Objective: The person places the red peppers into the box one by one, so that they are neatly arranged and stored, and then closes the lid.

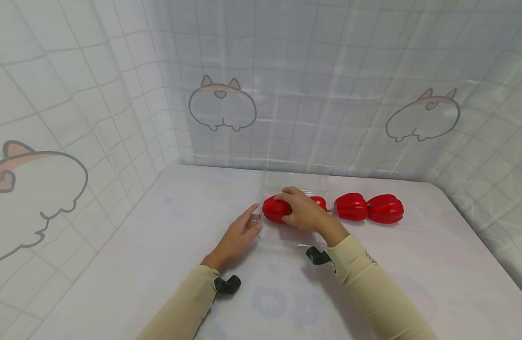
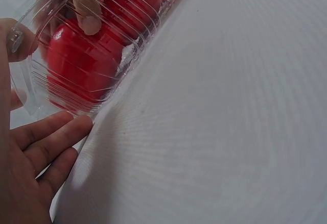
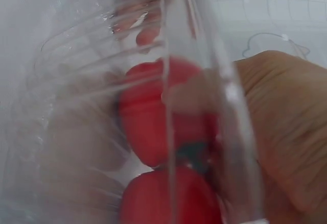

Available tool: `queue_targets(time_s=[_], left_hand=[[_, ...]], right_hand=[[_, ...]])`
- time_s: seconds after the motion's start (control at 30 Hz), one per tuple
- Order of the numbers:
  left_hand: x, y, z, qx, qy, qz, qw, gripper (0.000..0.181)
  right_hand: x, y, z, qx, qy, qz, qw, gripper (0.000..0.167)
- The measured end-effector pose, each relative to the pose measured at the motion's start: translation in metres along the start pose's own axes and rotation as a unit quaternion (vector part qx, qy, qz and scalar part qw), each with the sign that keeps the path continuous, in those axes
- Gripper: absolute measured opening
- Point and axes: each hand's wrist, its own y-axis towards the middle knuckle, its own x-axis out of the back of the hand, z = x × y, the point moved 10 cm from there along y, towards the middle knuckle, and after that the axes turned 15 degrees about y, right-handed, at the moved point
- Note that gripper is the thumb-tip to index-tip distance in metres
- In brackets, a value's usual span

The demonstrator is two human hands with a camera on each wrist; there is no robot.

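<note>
A clear plastic clamshell box (image 1: pixel 282 234) lies on the table with its lid (image 1: pixel 295 181) folded back toward the wall. My right hand (image 1: pixel 304 211) grips a red bell pepper (image 1: pixel 273 209) from above, inside the left end of the box. Partly hidden behind that hand, a second red bell pepper (image 1: pixel 318 202) sits in the box's right part. My left hand (image 1: pixel 237 238) is at the box's left end, its fingers (image 2: pixel 61 140) fairly straight against the outside in the left wrist view. Through the plastic, the right wrist view shows two peppers in line, blurred.
Right of the box, two more red bell peppers, a nearer one (image 1: pixel 350 207) and a farther one (image 1: pixel 385 208), lie end to end. A white table (image 1: pixel 167 264) carries everything. Checked curtains (image 1: pixel 312 108) close off the back and both sides.
</note>
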Motion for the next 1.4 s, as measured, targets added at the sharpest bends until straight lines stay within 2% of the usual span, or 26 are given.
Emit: queue_targets(time_s=[0.27, 0.47, 0.67, 0.87, 1.2, 1.4], left_hand=[[0.000, 0.000, 0.000, -0.004, -0.001, -0.003, 1.0000, 0.062], [0.001, 0.000, -0.001, -0.003, -0.004, 0.001, 1.0000, 0.063], [0.002, 0.000, -0.001, -0.002, -0.004, 0.000, 1.0000, 0.063], [0.000, -0.001, 0.001, 0.006, -0.002, 0.004, 1.0000, 0.062], [0.000, -0.001, 0.001, 0.003, -0.003, 0.002, 1.0000, 0.062], [0.000, -0.001, 0.000, 0.001, -0.002, 0.001, 1.0000, 0.062]], right_hand=[[0.004, -0.001, 0.000, 0.011, 0.010, -0.007, 0.9999, 0.060], [0.015, -0.006, 0.003, 0.032, -0.018, -0.037, 0.9987, 0.050], [0.016, -0.008, 0.003, 0.034, -0.041, -0.037, 0.9979, 0.047], [0.013, -0.009, 0.002, 0.033, -0.027, -0.031, 0.9986, 0.046], [0.014, -0.012, -0.001, 0.025, -0.023, -0.033, 0.9988, 0.050], [0.021, -0.018, -0.003, 0.034, -0.007, -0.047, 0.9983, 0.051]])
